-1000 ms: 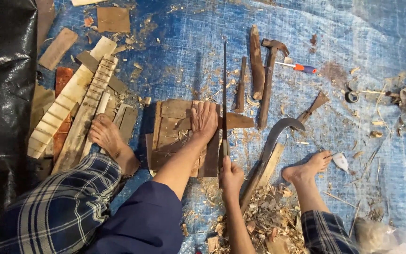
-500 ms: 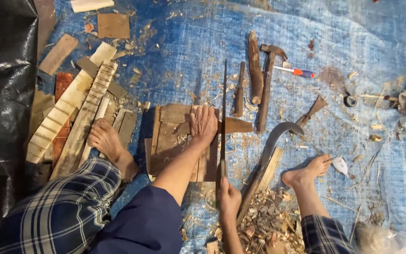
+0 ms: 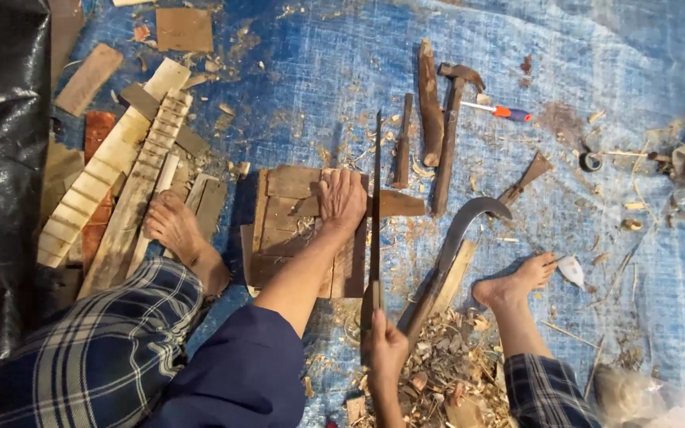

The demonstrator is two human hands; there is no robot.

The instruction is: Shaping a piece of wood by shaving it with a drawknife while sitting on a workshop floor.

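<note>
Wooden boards (image 3: 299, 230) lie on the blue tarp (image 3: 319, 95), and I see my left hand (image 3: 341, 200) pressing flat on them, fingers spread. My right hand (image 3: 384, 349) has its fingers clamped on the saw (image 3: 375, 214) handle; the blade stands along the boards' right edge, beside a sickle (image 3: 453, 246).
</note>
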